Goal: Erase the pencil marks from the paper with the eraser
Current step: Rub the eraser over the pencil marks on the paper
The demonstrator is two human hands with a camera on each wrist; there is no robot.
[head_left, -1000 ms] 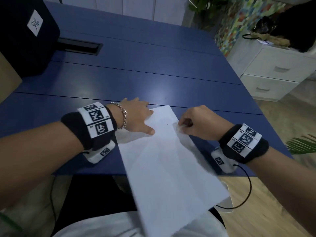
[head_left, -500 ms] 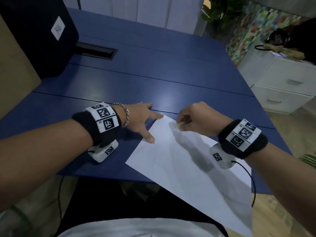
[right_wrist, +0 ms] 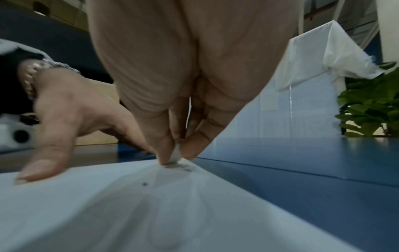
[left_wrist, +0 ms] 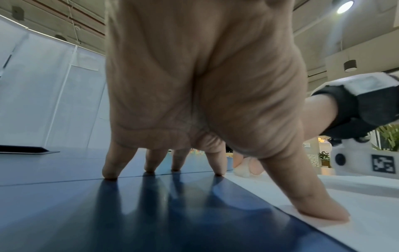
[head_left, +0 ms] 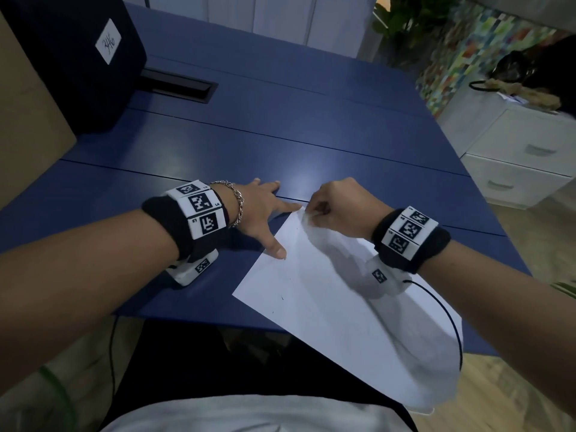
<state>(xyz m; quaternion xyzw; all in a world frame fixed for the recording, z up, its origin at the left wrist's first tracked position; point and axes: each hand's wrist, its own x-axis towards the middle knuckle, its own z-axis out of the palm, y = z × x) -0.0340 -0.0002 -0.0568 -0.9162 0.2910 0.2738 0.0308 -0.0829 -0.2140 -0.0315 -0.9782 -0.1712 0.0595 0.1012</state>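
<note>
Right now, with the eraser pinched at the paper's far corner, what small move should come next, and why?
Probably a short rubbing stroke. The right hand presses the eraser down on grey smudges at the paper corner, and the left hand pins the sheet's edge with its thumb, so the sheet seems braced.
</note>
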